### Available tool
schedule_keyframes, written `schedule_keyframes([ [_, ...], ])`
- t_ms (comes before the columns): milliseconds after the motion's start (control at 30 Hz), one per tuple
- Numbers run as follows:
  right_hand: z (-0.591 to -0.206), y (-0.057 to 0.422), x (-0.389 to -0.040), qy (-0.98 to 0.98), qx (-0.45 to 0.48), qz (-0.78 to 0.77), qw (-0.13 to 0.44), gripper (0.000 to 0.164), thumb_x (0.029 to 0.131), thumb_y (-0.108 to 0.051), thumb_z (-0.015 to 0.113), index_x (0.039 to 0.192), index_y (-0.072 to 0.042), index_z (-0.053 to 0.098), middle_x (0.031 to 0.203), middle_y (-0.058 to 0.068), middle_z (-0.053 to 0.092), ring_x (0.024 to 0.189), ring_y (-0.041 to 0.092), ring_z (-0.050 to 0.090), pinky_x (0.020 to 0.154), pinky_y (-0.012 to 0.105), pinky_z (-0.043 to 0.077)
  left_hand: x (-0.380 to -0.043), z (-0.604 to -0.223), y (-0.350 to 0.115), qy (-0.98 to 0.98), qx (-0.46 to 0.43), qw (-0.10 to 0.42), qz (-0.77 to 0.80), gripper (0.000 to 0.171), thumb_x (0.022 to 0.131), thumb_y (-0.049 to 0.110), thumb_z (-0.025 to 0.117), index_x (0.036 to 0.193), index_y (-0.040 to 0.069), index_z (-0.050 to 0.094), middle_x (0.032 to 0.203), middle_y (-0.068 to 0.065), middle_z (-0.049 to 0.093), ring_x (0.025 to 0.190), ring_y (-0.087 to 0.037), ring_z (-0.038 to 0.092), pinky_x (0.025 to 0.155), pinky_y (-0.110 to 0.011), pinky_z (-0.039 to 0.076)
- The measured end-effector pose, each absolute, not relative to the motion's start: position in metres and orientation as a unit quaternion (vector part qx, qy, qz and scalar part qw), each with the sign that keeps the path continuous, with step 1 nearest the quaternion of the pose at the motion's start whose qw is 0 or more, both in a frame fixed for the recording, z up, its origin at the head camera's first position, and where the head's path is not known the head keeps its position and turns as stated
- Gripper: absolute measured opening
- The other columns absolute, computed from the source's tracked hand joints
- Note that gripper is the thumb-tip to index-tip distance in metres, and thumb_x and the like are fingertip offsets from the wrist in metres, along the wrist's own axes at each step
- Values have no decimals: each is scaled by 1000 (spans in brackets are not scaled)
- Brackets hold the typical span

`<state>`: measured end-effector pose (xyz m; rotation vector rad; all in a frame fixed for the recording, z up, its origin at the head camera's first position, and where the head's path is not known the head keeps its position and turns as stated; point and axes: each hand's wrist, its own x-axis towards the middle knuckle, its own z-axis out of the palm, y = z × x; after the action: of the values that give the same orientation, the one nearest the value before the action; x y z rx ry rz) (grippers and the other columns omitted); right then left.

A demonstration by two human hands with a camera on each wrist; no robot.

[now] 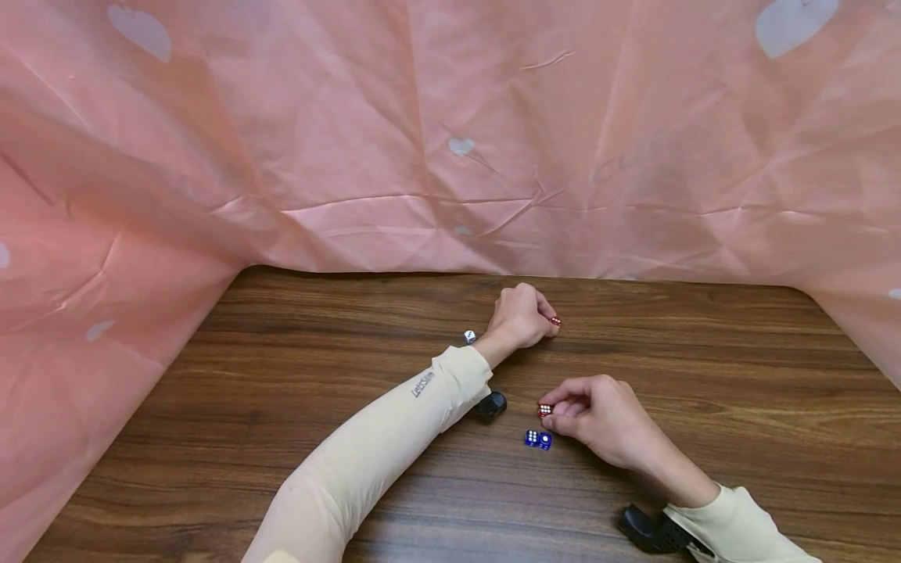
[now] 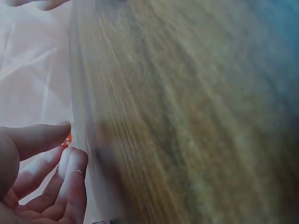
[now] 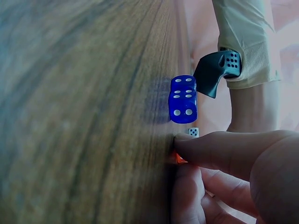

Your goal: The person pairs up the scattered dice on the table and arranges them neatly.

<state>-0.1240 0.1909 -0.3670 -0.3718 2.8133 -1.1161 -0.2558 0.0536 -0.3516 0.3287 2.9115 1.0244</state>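
Farther back on the table, my left hand (image 1: 522,317) pinches a red die (image 1: 555,321) between thumb and fingertips. The same red die (image 2: 68,139) shows as a small orange-red patch in the left wrist view, mostly hidden by the fingers. Nearer the front, my right hand (image 1: 607,418) pinches another red die (image 1: 545,410), its six-dot face visible. In the right wrist view only a sliver of that red die (image 3: 180,158) shows. Just in front of the right fingertips, two blue dice (image 1: 533,438) sit side by side, touching. A white die (image 1: 469,336) lies left of the left wrist.
A wooden table (image 1: 296,336) spreads under both arms. Behind and beside it hangs a pink curtain (image 1: 338,141) with pale hearts. Black wrist devices (image 1: 490,405) project from under both cream sleeves (image 1: 394,438). The left forearm crosses the middle of the table.
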Motion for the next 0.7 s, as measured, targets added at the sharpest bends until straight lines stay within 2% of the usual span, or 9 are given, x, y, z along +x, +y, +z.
schedule_keyframes([
  [300,-367,191,-124,921,-121,-366,46,11,85,-17,87,95,-19,83,76,-10,74,70,1,68,69,20,52,-250,-349,40,906,105,28,408,8,81,26,93,85,23,86,83,10,82,89,-7,67,76,-19,48],
  [500,-367,191,-124,921,-122,-367,48,11,85,-17,87,95,-19,83,76,-10,75,70,1,68,68,19,52,-237,-344,25,896,110,47,428,10,81,26,92,88,24,85,78,11,80,77,-1,66,70,-20,49],
  [700,-367,191,-124,922,-121,-365,44,11,85,-17,87,95,-19,83,76,-11,74,70,0,68,68,20,52,-220,-342,10,886,122,62,442,9,82,24,90,88,25,84,76,13,79,72,1,66,67,-20,49],
])
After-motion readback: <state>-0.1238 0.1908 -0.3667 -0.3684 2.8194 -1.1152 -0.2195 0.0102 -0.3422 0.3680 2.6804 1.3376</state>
